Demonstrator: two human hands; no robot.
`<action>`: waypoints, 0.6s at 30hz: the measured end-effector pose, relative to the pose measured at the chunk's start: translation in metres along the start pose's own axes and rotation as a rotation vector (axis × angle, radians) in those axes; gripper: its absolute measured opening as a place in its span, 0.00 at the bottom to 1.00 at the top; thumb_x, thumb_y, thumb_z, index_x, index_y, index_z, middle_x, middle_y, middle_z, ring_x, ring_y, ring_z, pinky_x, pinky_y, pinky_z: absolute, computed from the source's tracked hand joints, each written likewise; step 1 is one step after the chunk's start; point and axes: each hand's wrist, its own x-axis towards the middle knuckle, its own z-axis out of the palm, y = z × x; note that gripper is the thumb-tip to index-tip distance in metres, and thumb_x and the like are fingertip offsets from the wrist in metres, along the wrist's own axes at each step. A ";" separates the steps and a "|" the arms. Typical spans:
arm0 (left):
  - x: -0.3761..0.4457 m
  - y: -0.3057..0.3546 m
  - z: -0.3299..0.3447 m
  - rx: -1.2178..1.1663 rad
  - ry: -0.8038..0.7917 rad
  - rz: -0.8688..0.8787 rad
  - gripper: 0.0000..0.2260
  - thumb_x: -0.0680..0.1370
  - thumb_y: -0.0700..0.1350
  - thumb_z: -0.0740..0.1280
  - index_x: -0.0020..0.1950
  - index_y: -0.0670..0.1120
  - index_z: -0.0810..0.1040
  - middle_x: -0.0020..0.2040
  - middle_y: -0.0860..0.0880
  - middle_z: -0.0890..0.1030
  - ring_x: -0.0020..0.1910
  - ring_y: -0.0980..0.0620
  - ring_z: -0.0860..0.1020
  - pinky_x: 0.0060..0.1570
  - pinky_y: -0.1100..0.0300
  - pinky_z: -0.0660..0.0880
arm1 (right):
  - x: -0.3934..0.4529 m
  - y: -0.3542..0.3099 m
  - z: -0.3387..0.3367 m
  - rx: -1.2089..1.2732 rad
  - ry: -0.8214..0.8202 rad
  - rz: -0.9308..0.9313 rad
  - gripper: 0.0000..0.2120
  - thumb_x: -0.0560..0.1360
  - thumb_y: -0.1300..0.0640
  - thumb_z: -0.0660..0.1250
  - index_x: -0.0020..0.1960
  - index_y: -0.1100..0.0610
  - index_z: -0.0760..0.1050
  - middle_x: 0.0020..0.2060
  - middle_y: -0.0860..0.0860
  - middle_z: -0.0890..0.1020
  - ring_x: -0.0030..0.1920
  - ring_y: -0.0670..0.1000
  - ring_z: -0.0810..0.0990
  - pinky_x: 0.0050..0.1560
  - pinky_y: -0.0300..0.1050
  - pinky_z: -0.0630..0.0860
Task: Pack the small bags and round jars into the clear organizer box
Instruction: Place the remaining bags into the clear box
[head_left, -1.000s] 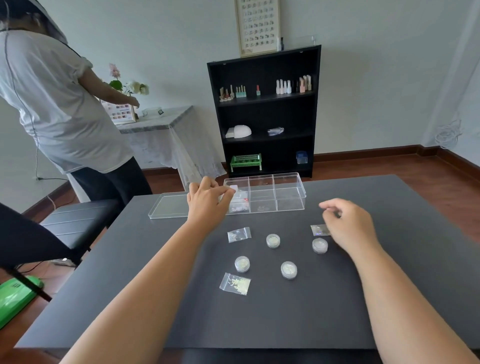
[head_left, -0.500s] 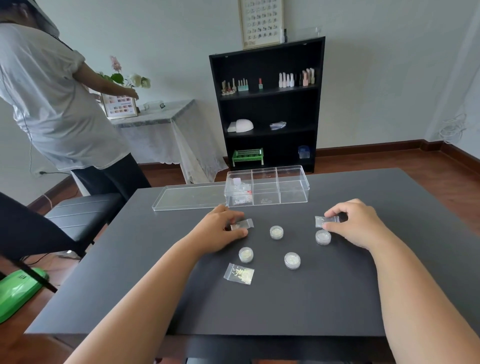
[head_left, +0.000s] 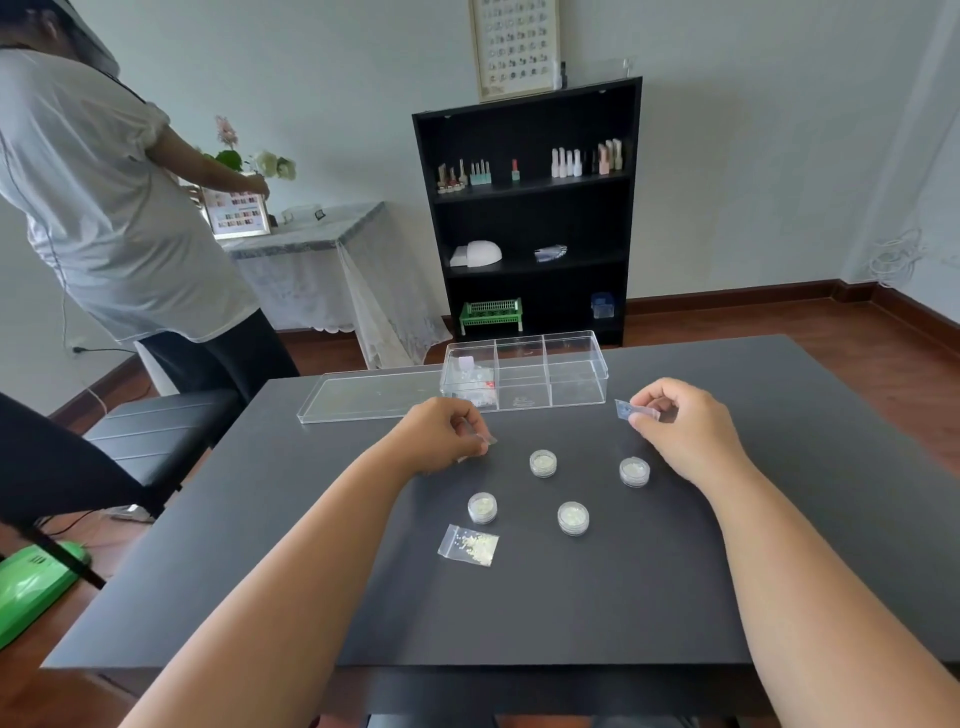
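Note:
The clear organizer box (head_left: 576, 382) stands open at the far middle of the dark table (head_left: 545, 613), with small bags in its left compartment. My left hand (head_left: 441, 434) pinches a small clear bag (head_left: 487, 441) just in front of the box. My right hand (head_left: 685, 426) holds another small bag (head_left: 635, 411) lifted off the table, right of the box. Several round jars lie between my hands: one (head_left: 543, 462), one (head_left: 634, 471), one (head_left: 482, 507) and one (head_left: 573, 517). A third small bag (head_left: 469, 544) with pale beads lies nearest me.
The box's clear lid (head_left: 371, 397) lies flat left of the box. A black chair (head_left: 150, 436) stands at the table's left side. Another person (head_left: 104, 208) stands at a side table at the far left. A black shelf (head_left: 530, 208) stands against the wall.
My left hand came back from the box and took hold of the small bag in front of it. My right hand picked its bag up off the table.

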 end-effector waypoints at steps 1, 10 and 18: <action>0.001 0.002 -0.002 -0.033 0.043 0.015 0.05 0.70 0.43 0.74 0.37 0.53 0.81 0.34 0.55 0.79 0.29 0.61 0.73 0.31 0.67 0.72 | 0.001 0.000 0.001 0.018 0.035 -0.004 0.06 0.72 0.58 0.68 0.39 0.47 0.77 0.35 0.46 0.81 0.39 0.47 0.80 0.33 0.40 0.71; 0.033 0.042 -0.023 -0.194 0.286 0.165 0.11 0.74 0.45 0.71 0.53 0.58 0.80 0.40 0.51 0.77 0.32 0.56 0.72 0.28 0.70 0.70 | 0.008 0.002 0.006 0.057 0.175 -0.122 0.06 0.72 0.61 0.70 0.40 0.51 0.78 0.32 0.43 0.78 0.34 0.44 0.76 0.33 0.34 0.68; 0.066 0.054 -0.018 0.082 0.252 0.193 0.05 0.77 0.46 0.68 0.49 0.55 0.81 0.44 0.58 0.81 0.40 0.63 0.77 0.34 0.75 0.67 | 0.013 0.009 0.009 0.070 0.228 -0.165 0.08 0.70 0.64 0.71 0.39 0.52 0.78 0.34 0.44 0.79 0.34 0.42 0.76 0.34 0.26 0.68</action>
